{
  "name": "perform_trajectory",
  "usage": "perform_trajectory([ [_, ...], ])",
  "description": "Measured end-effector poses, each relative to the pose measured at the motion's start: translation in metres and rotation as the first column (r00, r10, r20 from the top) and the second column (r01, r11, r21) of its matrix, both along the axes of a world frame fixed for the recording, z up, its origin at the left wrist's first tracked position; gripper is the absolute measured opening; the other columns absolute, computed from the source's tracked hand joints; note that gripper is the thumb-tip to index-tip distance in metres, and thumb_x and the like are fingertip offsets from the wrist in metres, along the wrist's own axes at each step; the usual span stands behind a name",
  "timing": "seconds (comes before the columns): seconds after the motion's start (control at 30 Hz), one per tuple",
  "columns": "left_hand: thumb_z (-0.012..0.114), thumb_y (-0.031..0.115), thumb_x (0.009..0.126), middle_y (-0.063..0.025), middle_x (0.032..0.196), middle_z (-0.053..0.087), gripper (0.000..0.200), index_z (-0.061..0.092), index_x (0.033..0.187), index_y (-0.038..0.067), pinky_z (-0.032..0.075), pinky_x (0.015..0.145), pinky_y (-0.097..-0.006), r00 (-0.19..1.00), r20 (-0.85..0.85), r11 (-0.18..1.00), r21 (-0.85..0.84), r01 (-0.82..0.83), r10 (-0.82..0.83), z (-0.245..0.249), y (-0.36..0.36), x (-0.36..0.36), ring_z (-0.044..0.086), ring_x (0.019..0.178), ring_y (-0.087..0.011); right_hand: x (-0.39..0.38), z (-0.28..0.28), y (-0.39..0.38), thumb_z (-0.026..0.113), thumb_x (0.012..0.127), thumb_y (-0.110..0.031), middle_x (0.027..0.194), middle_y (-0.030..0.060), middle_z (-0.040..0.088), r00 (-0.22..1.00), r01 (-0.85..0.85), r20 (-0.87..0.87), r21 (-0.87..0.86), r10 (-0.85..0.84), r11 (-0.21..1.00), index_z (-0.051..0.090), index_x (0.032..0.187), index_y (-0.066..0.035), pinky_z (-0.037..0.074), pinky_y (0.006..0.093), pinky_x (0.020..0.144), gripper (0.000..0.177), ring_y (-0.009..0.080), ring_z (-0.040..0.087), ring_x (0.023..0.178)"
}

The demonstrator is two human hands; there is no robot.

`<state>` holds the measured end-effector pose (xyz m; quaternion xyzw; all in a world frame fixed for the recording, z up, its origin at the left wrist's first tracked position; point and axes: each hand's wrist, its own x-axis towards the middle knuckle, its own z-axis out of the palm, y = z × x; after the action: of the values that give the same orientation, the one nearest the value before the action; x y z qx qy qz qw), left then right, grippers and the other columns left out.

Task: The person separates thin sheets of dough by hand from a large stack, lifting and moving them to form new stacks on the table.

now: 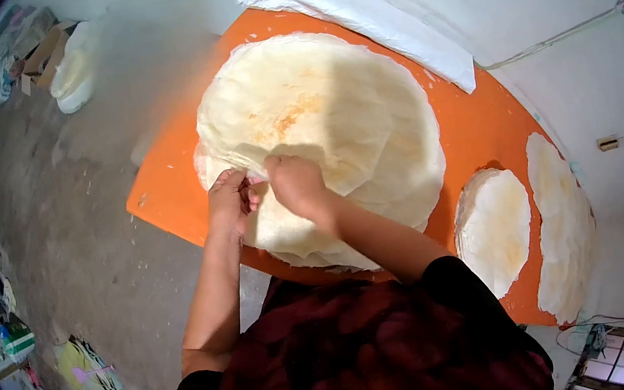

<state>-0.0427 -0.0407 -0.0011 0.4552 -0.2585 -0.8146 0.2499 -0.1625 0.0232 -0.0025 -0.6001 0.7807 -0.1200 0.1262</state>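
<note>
A pile of large, thin round flatbreads (365,116) lies on the orange table. The top sheet is pale with browned patches near its middle, and its near edge is gathered up. My left hand (230,200) pinches that edge at the pile's left side, fingers curled. Just to its right, my right hand (297,185) is closed on the same flatbread edge, knuckles up. The fingertips of both hands are partly hidden by the fold and by the hands themselves. Below them, more sheets of the pile show.
On the right of the orange table (167,185) stand a folded flatbread stack (502,228) and another flatbread pile (560,228) by the wall. A folded white sheet (383,21) lies along the far edge. A cardboard box (49,56) and bags line the floor at left.
</note>
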Motion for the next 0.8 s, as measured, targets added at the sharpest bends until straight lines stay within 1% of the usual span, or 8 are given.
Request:
perform_trajectory([
  [0.07,0.044,0.020,0.090,-0.0083,0.080,0.060,0.015,0.049,0.088,0.006,0.042,0.053,-0.0253,0.999,-0.005,0.998,-0.018,0.052,-0.052,0.002,0.003,0.000,0.057,0.064,-0.0153,-0.033,0.018,-0.018,0.052,0.074,-0.011,0.079,0.0189,0.059,0.997,-0.017,0.075,0.174,0.004,0.985,0.056,0.077,0.000,0.046,0.0428,0.066,0.013,0.0334,0.058,0.077],
  [0.13,0.043,0.019,0.090,-0.0080,0.082,0.059,0.015,0.049,0.090,0.005,0.043,0.057,-0.0257,0.992,-0.004,0.992,0.020,0.126,-0.126,0.010,0.016,-0.006,0.057,0.068,-0.0158,-0.101,0.042,-0.033,0.058,0.071,-0.014,0.079,0.0184,0.059,0.994,-0.005,0.104,-0.175,0.024,0.984,0.059,0.077,-0.003,0.045,0.0428,0.069,0.013,0.0348,0.056,0.075],
  [0.17,0.043,0.019,0.090,-0.0078,0.083,0.059,0.016,0.050,0.091,0.005,0.043,0.059,-0.0259,0.987,-0.008,0.986,0.037,0.163,-0.163,0.014,0.021,-0.008,0.056,0.070,-0.0161,-0.134,0.057,-0.037,0.055,0.072,-0.015,0.077,0.0190,0.058,0.989,-0.075,-0.150,-0.429,0.011,0.900,0.059,0.077,-0.003,0.043,0.0435,0.069,0.013,0.0331,0.056,0.075],
  [0.2,0.043,0.019,0.090,-0.0070,0.084,0.058,0.017,0.051,0.092,0.004,0.043,0.064,-0.0265,0.966,-0.103,0.970,0.028,0.240,-0.236,-0.004,0.027,-0.010,0.055,0.072,-0.0163,-0.163,0.105,-0.038,0.053,0.076,-0.019,0.076,0.0181,0.058,0.917,-0.188,-0.389,-0.222,0.090,0.957,0.059,0.078,-0.003,0.042,0.0428,0.071,0.017,0.0306,0.056,0.075],
  [0.3,0.047,0.009,0.086,-0.0032,0.074,0.053,0.016,0.052,0.100,0.005,0.042,0.056,-0.0232,0.980,-0.038,0.973,0.115,0.198,-0.195,-0.008,0.052,-0.027,0.050,0.063,-0.0108,-0.136,0.225,0.004,0.046,0.077,-0.017,0.074,0.0147,0.056,0.956,0.004,-0.277,-0.320,-0.097,0.947,0.055,0.081,-0.005,0.045,0.0405,0.064,0.016,0.0303,0.056,0.071],
  [0.47,0.049,0.006,0.084,-0.0046,0.075,0.053,0.008,0.049,0.092,0.005,0.043,0.054,-0.0240,0.999,-0.036,0.990,0.140,0.035,-0.030,-0.016,0.067,-0.048,0.051,0.062,-0.0119,-0.116,0.166,0.051,0.049,0.070,-0.006,0.069,0.0079,0.054,0.783,-0.232,-0.611,-0.461,-0.117,0.856,0.049,0.080,-0.008,0.046,0.0378,0.054,0.010,0.0252,0.058,0.065],
  [0.6,0.045,0.013,0.088,-0.0071,0.083,0.055,0.014,0.049,0.098,0.004,0.046,0.067,-0.0290,0.989,-0.121,0.985,0.138,0.103,-0.086,-0.014,0.073,-0.049,0.054,0.075,-0.0175,-0.098,0.034,0.061,0.048,0.072,-0.008,0.074,0.0117,0.059,0.982,-0.042,-0.188,-0.385,-0.034,0.922,0.056,0.084,-0.008,0.046,0.0386,0.055,0.015,0.0283,0.058,0.067],
  [0.8,0.046,0.019,0.085,-0.0024,0.090,0.056,0.019,0.050,0.100,0.007,0.043,0.076,-0.0298,0.937,-0.328,0.977,0.131,0.167,-0.117,-0.033,0.104,-0.037,0.053,0.086,-0.0140,-0.024,0.074,0.039,0.055,0.074,-0.011,0.068,0.0166,0.057,0.915,0.206,0.395,-0.288,-0.080,0.935,0.054,0.076,-0.004,0.043,0.0439,0.062,0.008,0.0354,0.057,0.069],
])
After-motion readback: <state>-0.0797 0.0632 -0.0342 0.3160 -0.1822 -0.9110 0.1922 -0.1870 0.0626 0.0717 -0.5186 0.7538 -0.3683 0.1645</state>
